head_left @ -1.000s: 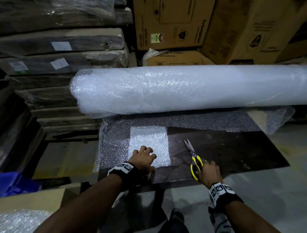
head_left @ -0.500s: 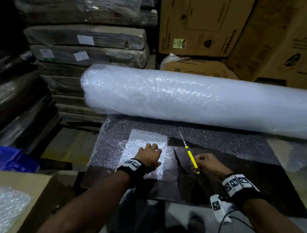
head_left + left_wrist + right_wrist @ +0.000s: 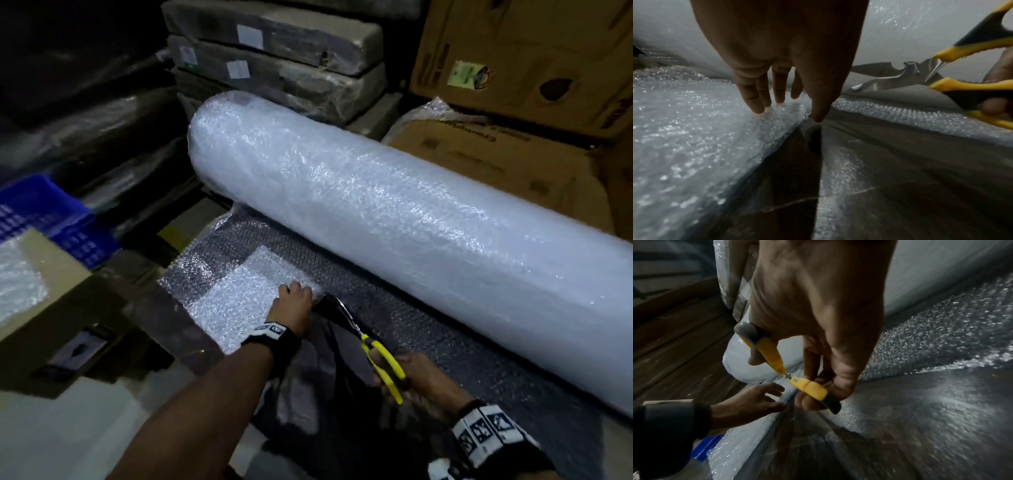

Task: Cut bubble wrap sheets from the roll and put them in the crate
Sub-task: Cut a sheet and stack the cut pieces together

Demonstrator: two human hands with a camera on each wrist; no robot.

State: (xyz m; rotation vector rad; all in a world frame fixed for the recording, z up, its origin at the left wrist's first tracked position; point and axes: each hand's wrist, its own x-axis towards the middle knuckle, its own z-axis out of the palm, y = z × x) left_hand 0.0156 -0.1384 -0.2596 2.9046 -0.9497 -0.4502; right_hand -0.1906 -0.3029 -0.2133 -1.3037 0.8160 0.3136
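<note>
A thick bubble wrap roll point(image 3: 394, 219) lies across the floor, its loose end spread toward me over a dark board point(image 3: 342, 394). On that spread lies a folded white bubble wrap piece point(image 3: 239, 301). My left hand point(image 3: 294, 305) presses its right edge with straight fingers point(image 3: 758, 100), thumb touching the board. My right hand point(image 3: 418, 380) grips yellow-handled scissors point(image 3: 380, 363), blades parted point(image 3: 879, 76) just right of the left hand at the edge of the unrolled sheet point(image 3: 910, 113).
A blue crate point(image 3: 41, 212) stands at the far left behind a cardboard box point(image 3: 61, 301) holding bubble wrap. Wrapped flat packs point(image 3: 274, 61) and brown cartons point(image 3: 520, 68) are stacked behind the roll. Bare floor point(image 3: 68, 438) lies at the lower left.
My view has swung left and closer. The scissors moved forward from the board to the sheet edge beside my left hand, and the left hand slid up along the folded piece.
</note>
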